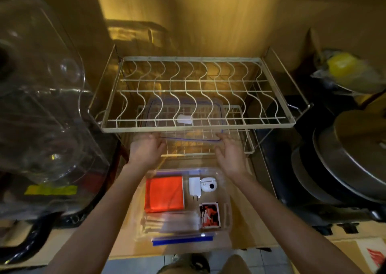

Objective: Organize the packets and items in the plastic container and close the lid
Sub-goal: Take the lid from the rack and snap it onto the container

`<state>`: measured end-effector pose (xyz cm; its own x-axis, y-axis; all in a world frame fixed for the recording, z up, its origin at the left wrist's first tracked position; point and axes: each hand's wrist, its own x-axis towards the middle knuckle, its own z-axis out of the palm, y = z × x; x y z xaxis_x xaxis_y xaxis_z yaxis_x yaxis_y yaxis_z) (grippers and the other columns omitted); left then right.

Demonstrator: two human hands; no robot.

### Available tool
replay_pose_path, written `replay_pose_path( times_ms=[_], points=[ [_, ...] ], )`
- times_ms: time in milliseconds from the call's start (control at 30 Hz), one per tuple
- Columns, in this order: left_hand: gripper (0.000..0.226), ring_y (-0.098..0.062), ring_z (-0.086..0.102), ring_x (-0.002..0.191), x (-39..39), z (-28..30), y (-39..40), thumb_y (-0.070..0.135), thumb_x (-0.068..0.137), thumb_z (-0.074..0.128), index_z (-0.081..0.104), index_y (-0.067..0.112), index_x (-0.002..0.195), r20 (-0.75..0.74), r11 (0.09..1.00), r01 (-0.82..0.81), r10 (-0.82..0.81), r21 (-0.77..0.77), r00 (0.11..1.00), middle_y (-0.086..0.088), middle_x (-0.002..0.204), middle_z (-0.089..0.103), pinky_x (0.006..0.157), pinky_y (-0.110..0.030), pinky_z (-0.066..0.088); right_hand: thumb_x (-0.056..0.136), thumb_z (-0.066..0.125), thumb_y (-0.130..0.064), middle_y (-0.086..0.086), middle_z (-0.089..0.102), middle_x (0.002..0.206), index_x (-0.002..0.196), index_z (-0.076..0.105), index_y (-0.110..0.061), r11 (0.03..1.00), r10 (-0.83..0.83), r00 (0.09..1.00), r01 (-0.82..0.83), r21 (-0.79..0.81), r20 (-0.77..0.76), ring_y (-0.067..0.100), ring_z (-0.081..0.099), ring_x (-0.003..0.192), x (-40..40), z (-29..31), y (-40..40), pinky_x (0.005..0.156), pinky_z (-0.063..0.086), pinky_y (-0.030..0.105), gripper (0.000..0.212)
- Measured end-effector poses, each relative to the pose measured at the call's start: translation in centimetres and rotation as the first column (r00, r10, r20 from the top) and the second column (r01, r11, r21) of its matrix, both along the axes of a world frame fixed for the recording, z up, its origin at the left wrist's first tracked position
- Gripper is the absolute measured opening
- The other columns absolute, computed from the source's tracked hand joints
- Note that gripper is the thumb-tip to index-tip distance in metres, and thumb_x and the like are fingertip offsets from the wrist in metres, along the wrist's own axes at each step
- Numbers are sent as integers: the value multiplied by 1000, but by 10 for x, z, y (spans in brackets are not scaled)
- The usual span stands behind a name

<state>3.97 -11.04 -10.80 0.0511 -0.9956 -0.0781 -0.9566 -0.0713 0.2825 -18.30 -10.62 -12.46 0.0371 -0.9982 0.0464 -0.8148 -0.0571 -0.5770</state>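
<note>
2 hands [146, 148], 1 lid [188, 125], 1 container [226, 200], 1 orange packet [164, 193], 1 charger [194, 187].

Dim, warm yellow light all round — the brightest patch glows on the wooden wall [219, 23] behind the wire rack [194, 94], and it falls off fast toward the corners. The rack throws a soft blurred shadow up on that wall. Glare spots glint on the clear plastic dome [41, 86] at far left. Edges bend hard with wide-angle distortion — the pans [344, 169] at right sink into near black. Everything looks slightly soft, and the left hand [146, 150] smears a little.
</note>
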Motion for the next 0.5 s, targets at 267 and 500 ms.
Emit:
replay_pose_path(
  times_ms=[267,500],
  points=[
    [53,-26,25,141,14,-40,-28,34,90,44,33,14,139,71,981,161,-169,105,983,-11,152,27,118,-38,21,96,37,-23,3,19,158,148,17,-19,968,205,844,-101,229,-495,21,13,146,5,-27,-32,119,2,38,56],
    [39,-23,47,125,26,-60,-35,9,88,43,51,8,126,99,978,210,-208,-8,973,-15,134,54,109,-21,20,89,48,-12,4,40,149,142,34,-23,986,160,859,-119,114,-486,23,28,141,3,-36,-35,118,10,39,56]
  ],
)
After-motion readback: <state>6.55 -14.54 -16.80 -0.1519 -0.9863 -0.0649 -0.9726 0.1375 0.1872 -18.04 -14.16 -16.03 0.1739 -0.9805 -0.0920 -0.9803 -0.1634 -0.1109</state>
